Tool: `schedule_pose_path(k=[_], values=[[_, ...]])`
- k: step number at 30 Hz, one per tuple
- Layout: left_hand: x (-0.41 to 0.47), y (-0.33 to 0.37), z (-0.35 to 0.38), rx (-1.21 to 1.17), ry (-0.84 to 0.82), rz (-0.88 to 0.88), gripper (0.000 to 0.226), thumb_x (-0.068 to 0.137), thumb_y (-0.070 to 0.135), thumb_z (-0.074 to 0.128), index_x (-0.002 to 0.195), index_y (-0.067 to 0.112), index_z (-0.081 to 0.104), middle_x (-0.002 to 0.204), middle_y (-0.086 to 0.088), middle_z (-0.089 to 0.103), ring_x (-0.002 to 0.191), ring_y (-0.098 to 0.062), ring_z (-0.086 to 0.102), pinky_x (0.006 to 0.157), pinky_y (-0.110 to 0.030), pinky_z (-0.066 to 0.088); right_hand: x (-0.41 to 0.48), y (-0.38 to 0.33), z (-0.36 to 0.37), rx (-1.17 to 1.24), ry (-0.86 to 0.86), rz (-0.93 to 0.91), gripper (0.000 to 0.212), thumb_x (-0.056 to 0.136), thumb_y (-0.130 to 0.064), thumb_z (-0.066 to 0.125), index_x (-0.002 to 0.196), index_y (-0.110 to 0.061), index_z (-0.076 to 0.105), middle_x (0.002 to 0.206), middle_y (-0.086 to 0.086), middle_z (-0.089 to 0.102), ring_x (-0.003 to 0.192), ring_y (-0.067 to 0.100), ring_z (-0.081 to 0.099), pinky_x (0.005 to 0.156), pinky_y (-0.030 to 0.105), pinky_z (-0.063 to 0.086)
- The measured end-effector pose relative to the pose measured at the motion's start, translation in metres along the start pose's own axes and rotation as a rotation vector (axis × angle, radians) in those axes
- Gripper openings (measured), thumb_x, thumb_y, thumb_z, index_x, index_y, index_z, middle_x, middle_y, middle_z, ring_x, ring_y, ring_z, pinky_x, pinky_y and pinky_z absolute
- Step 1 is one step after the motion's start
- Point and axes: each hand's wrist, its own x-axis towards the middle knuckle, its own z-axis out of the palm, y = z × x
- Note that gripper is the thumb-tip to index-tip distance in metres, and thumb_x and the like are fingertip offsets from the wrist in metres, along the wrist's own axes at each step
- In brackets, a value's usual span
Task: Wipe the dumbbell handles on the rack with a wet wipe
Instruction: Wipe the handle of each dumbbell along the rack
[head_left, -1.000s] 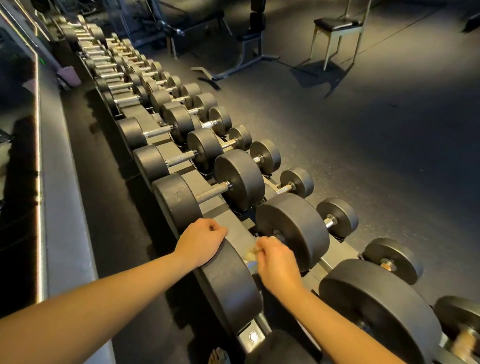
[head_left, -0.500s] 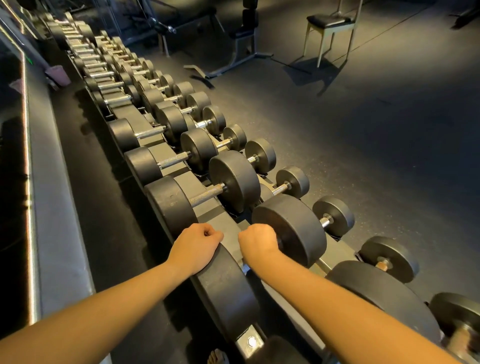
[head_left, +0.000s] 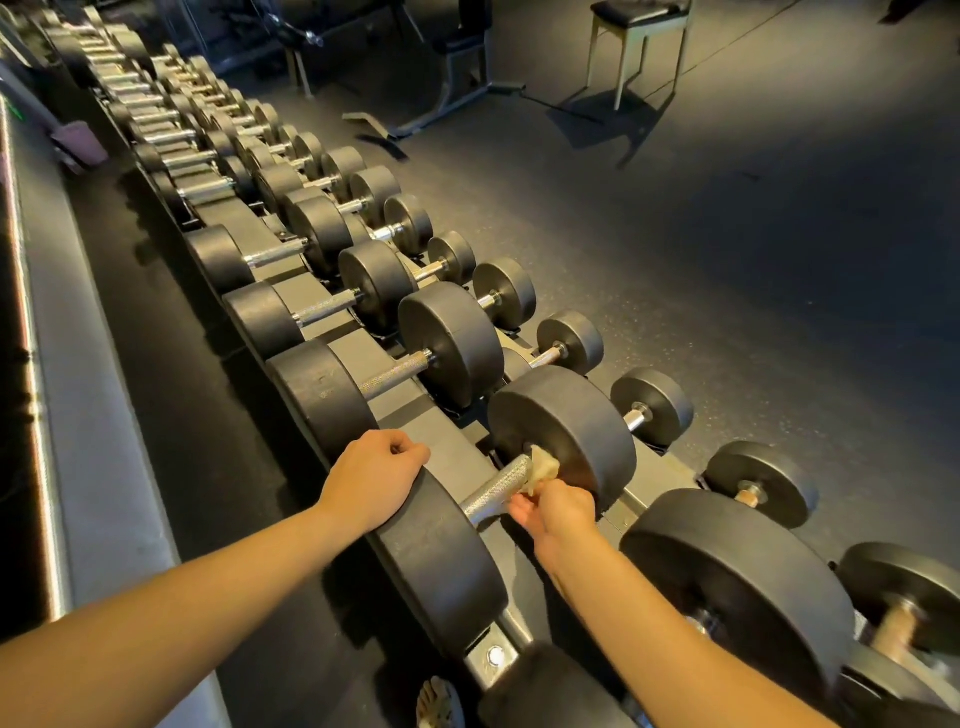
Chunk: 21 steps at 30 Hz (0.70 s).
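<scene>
The rack (head_left: 457, 449) runs the length of the view, from the near right corner away to the far left, with dumbbells in two rows along it. The step in hand is the wiping of one handle, on the nearest large dumbbell (head_left: 566, 431) of the upper row.

The left hand (head_left: 374, 486) rests on top of that dumbbell's near head. Its fingers are curled in, and no object shows in them. I judge that it steadies the weight.

The handle (head_left: 493, 491) lies bare and knurled between the two heads, sloping up towards the far one. The right hand (head_left: 558, 512) comes up to it from below, and its fingers pinch the wet wipe (head_left: 543, 467). The wipe is bunched and pressed on the far end of the handle, just beside the inner face of the far head.

Most of the handle's length shows uncovered, so this handle looks only partly done. The next move calls for drawing the wipe back along the bar towards the near head, with the fingers wrapped round so the underside is reached too.

After that the next handle (head_left: 395, 371) along the rack waits, and many more beyond it.
</scene>
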Motion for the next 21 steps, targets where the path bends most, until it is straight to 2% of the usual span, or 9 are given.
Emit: schedule_pose_path(k=[4, 8, 10, 11, 13, 14, 16, 18, 21], values=[[0.0, 0.001, -0.001, -0.02, -0.003, -0.018, 0.027, 0.098, 0.035, 0.061, 0.081, 0.016, 0.072, 0.084, -0.001, 0.071, 0.083, -0.016, 0.066, 0.084, -0.04, 0.055, -0.014, -0.01, 0.016, 0.243, -0.065, 0.065, 0.013, 0.102, -0.014, 0.061, 0.09, -0.01, 0.055, 0.09, 0.015, 0.066, 0.081, 0.031, 0.068, 0.096, 0.05, 0.055], [-0.001, 0.001, 0.001, -0.022, 0.007, -0.009, 0.027, 0.098, 0.033, 0.061, 0.081, 0.015, 0.072, 0.084, -0.001, 0.071, 0.083, -0.016, 0.065, 0.082, -0.039, 0.054, -0.016, -0.001, 0.012, 0.078, -0.107, 0.117, 0.016, 0.106, -0.011, 0.049, 0.092, -0.005, 0.055, 0.075, 0.015, 0.067, 0.069, 0.029, 0.067, 0.09, 0.049, 0.057], [-0.002, 0.002, 0.0, -0.018, 0.015, -0.007, 0.026, 0.098, 0.032, 0.061, 0.081, 0.016, 0.072, 0.084, -0.001, 0.071, 0.083, -0.015, 0.065, 0.082, -0.038, 0.054, -0.019, 0.014, 0.011, -0.085, -0.152, 0.165, 0.022, 0.104, -0.003, 0.044, 0.084, -0.006, 0.054, 0.058, 0.011, 0.061, 0.051, 0.022, 0.059, 0.062, 0.037, 0.059], [-0.002, 0.003, 0.0, -0.013, 0.018, -0.007, 0.025, 0.098, 0.033, 0.061, 0.082, 0.016, 0.072, 0.084, 0.0, 0.07, 0.083, -0.015, 0.065, 0.082, -0.038, 0.054, -0.019, 0.021, 0.011, -0.177, -0.184, 0.18, 0.024, 0.102, -0.001, 0.042, 0.081, -0.005, 0.054, 0.048, 0.007, 0.053, 0.041, 0.018, 0.049, 0.047, 0.029, 0.05], [-0.003, 0.003, 0.0, -0.01, 0.02, -0.007, 0.026, 0.098, 0.033, 0.06, 0.082, 0.017, 0.072, 0.085, 0.0, 0.07, 0.083, -0.014, 0.065, 0.082, -0.038, 0.054, -0.023, 0.021, 0.009, -0.277, -0.222, 0.193, 0.02, 0.099, 0.003, 0.041, 0.092, 0.005, 0.059, 0.047, 0.007, 0.046, 0.039, 0.016, 0.039, 0.038, 0.023, 0.036], [-0.003, 0.003, 0.0, -0.014, 0.018, -0.004, 0.026, 0.098, 0.033, 0.06, 0.082, 0.017, 0.072, 0.084, 0.0, 0.071, 0.083, -0.014, 0.065, 0.083, -0.038, 0.054, -0.022, 0.015, 0.008, -0.241, -0.21, 0.194, 0.017, 0.099, 0.005, 0.043, 0.101, 0.01, 0.059, 0.054, 0.01, 0.05, 0.044, 0.018, 0.044, 0.041, 0.026, 0.041], [-0.003, 0.002, 0.0, -0.024, 0.012, 0.001, 0.026, 0.098, 0.033, 0.06, 0.081, 0.016, 0.072, 0.085, -0.001, 0.071, 0.083, -0.015, 0.065, 0.083, -0.038, 0.054, -0.017, 0.0, 0.006, -0.047, -0.142, 0.146, 0.009, 0.1, 0.005, 0.05, 0.103, 0.007, 0.058, 0.076, 0.017, 0.061, 0.065, 0.029, 0.063, 0.069, 0.04, 0.059], [-0.003, 0.001, 0.0, -0.027, 0.016, 0.008, 0.027, 0.098, 0.033, 0.06, 0.082, 0.017, 0.073, 0.085, 0.0, 0.071, 0.084, -0.014, 0.065, 0.084, -0.038, 0.054, -0.018, -0.011, 0.011, 0.093, -0.076, 0.082, 0.005, 0.102, -0.002, 0.052, 0.099, -0.001, 0.056, 0.086, 0.018, 0.064, 0.081, 0.034, 0.067, 0.096, 0.054, 0.055], [-0.001, -0.001, 0.001, -0.035, 0.02, 0.025, 0.027, 0.098, 0.033, 0.06, 0.08, 0.016, 0.072, 0.083, 0.0, 0.07, 0.082, -0.014, 0.065, 0.082, -0.038, 0.054, -0.023, -0.002, 0.02, 0.004, -0.024, 0.052, 0.015, 0.103, -0.018, 0.058, 0.091, -0.01, 0.051, 0.088, 0.014, 0.065, 0.091, 0.031, 0.068, 0.098, 0.049, 0.055]])
